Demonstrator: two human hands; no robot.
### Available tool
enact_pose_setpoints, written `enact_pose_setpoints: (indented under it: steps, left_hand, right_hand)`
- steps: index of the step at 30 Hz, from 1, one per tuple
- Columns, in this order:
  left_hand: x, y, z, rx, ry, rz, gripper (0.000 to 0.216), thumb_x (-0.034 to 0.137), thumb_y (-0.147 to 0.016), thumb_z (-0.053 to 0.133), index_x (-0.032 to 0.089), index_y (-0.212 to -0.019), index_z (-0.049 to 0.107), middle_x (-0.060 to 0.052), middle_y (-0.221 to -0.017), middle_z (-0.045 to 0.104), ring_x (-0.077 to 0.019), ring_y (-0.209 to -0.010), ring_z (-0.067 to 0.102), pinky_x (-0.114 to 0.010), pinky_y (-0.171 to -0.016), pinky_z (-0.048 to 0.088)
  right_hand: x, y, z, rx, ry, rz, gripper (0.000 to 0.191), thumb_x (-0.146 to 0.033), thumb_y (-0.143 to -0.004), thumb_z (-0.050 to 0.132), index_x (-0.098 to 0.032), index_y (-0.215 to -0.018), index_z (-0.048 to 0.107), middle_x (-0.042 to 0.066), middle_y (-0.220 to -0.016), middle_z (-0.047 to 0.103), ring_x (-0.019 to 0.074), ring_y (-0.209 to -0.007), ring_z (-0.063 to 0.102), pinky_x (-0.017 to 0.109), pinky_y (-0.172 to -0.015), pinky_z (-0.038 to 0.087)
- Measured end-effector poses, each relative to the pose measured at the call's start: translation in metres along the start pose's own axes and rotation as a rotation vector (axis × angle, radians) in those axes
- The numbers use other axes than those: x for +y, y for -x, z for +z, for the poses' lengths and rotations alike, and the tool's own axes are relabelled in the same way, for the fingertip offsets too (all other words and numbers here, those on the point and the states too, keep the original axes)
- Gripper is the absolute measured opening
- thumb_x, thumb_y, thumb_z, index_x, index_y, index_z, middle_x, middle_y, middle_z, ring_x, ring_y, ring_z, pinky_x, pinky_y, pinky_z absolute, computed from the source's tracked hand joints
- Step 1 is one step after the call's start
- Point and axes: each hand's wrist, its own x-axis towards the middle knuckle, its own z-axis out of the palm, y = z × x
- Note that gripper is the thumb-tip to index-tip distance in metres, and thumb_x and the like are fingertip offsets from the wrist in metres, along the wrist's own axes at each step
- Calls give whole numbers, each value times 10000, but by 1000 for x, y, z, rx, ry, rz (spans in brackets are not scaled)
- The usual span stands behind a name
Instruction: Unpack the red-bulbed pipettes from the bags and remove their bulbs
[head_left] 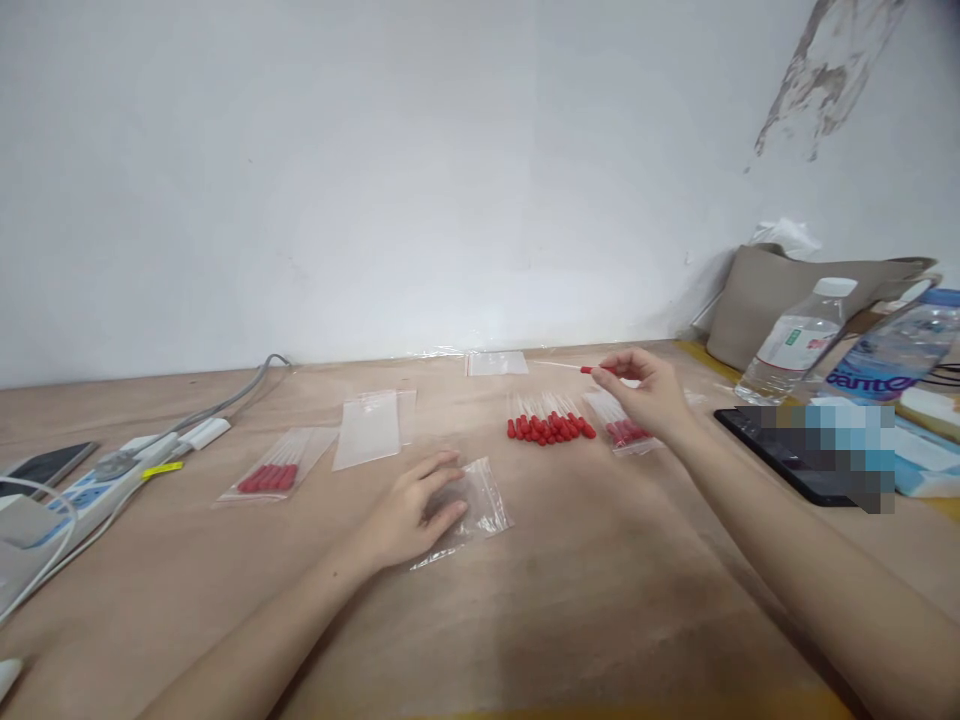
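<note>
My left hand [412, 512] lies on a clear zip bag [484, 505], its fingers apart and holding nothing. Between the fingertips of my right hand [643, 388] is a red-handled thin rod [586, 370], its pale shaft pointing left. Below and to the left of that hand lies a pile of red-handled rods [551, 428], handles toward me. Partly behind my right hand is a zip bag with red-handled rods [624, 432]. Farther left, another filled zip bag [268, 477] holds several of the same rods. The exact kind of rod is too fine to make out.
Flat whitish zip bags [367, 430] lie left of centre, and another bag [499, 364] lies by the wall. A power strip [90, 498] with cables and a phone [49, 470] are at left. A dark phone [772, 455], water bottles [799, 345] and a grey-beige bag [757, 300] stand right.
</note>
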Motion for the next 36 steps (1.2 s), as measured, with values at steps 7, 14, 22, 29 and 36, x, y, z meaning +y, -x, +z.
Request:
enact_pose_setpoints:
  steps: [7,14,22,29,36]
  left_hand:
    - [4,-19,25,-245,-4,224,522,446,-895,310,279,-1371,176,-26,-1439,176,-200,-1328,135,-458,-1085,104]
    - [4,-14,27,-282,-15,192,542,477,-892,281,299,-1376,115,-30,-1451,107,-212,-1333,100,-487,-1073,75]
    - [-2,-12,34,185,345,-255,350,407,-875,350,212,-1099,534,-61,-1085,572,-187,-997,531,-328,-865,423]
    - [-31,-3,27,160,352,-495,365,442,-671,595,191,-934,560,-4,-782,566,-147,-670,518,-256,-609,409]
    - [-35,-6,17,91,440,-513,320,478,-650,581,170,-632,496,46,-558,447,-104,-529,430,-205,-493,324]
  right_hand:
    - [17,23,54,-80,583,-205,131,-297,-766,532,-205,-719,612,7,-708,651,176,-760,546,373,-801,285]
    - [-5,47,59,-84,619,-364,238,-359,-818,479,-185,-732,617,56,-817,630,187,-833,497,361,-782,251]
    - [-35,111,67,-679,254,-633,237,-376,-829,460,-216,-908,616,34,-886,592,146,-812,477,295,-737,325]
    - [-27,91,57,-401,399,-444,202,-319,-821,464,-228,-934,604,36,-944,604,163,-886,497,330,-808,299]
    - [11,36,44,-98,709,99,321,-472,-754,485,-213,-864,639,89,-921,607,264,-875,506,392,-711,304]
